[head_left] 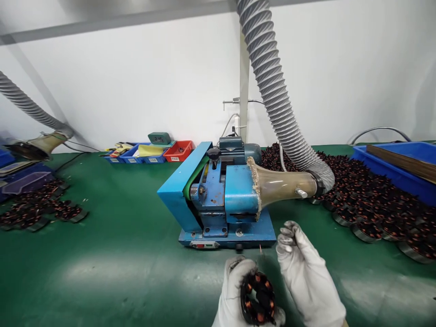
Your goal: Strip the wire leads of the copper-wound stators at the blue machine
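Note:
In my white-gloved left hand point(235, 290), at the bottom of the head view, is a ring-shaped motor stator point(258, 297) with black insulation and copper windings. The fingers wrap round its left side, and the open centre of the ring shows. Just to the right, apart from the stator, my gloved right hand point(303, 268) is raised with thumb and fingertips pinched together. Whatever sits between those fingertips, if anything, is too small to make out. The glove tips are smudged dark. Beyond both hands stands a blue belt sanding machine point(214, 195) with a green belt.
A tan funnel point(282, 186) joins the machine to a grey ribbed hose point(272, 77). Many stators point(371, 200) cover the right side, beside a blue crate point(408, 159). More stators point(44, 209) lie left. Small blue bins point(132, 156) and a red bin point(179, 152) stand at the back.

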`<state>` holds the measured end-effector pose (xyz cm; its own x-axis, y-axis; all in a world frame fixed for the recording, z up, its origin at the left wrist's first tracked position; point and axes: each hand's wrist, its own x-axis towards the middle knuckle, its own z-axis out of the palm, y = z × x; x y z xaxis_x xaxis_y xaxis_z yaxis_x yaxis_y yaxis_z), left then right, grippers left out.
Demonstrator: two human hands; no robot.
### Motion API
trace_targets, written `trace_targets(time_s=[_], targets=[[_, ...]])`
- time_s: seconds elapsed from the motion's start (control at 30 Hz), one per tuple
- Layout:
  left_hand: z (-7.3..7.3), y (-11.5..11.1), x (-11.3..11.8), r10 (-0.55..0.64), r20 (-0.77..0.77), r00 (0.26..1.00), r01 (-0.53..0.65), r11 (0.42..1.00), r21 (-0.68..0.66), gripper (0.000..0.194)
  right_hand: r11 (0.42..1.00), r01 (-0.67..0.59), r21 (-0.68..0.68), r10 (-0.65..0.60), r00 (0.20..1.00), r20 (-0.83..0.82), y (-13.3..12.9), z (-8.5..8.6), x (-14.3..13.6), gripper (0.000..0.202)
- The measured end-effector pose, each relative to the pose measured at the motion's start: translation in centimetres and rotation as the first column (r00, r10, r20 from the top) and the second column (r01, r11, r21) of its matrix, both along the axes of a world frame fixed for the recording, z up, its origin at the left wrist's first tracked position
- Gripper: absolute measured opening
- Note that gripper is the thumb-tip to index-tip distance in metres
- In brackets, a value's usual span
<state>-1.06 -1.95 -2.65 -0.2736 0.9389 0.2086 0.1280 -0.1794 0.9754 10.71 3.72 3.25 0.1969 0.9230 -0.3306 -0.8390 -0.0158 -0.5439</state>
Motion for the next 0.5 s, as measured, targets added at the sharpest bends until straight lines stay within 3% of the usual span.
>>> trace_targets(time_s=[0.03,0.1,0.17,0.23,0.33,0.5], targets=[[0.0,0.7,0.1,0.004,0.006,1.0,-0.005,0.999,0.046,0.067,0.999,0.035,0.033,-0.038,0.995,0.094,-0.1,-0.6,-0.3,0.025],[0.2,2.4,0.3,0.005,0.079,0.997,-0.01,0.998,0.061,0.06,0.995,-0.051,0.091,0.019,0.947,0.32,-0.3,-2.1,-1.2,0.034],[0.3,4.0,0.5,0.021,0.205,0.979,-0.012,0.999,-0.041,0.053,0.979,-0.197,0.059,0.136,0.837,0.53,-0.2,-3.4,-2.3,0.049],[0.3,5.5,0.7,0.015,0.314,0.949,0.032,0.989,-0.145,0.047,0.971,-0.237,-0.032,0.195,0.705,0.682,0.3,-4.1,-3.3,0.057],[0.4,7.0,0.8,-0.007,0.363,0.932,0.073,0.983,-0.167,0.036,0.975,-0.201,-0.09,0.193,0.581,0.791,1.7,-3.6,-4.1,0.053],[1.3,8.2,0.6,-0.052,0.363,0.931,0.111,0.984,-0.143,0.032,0.984,-0.175,-0.025,0.101,0.441,0.892,3.1,-2.1,-4.1,0.042]])
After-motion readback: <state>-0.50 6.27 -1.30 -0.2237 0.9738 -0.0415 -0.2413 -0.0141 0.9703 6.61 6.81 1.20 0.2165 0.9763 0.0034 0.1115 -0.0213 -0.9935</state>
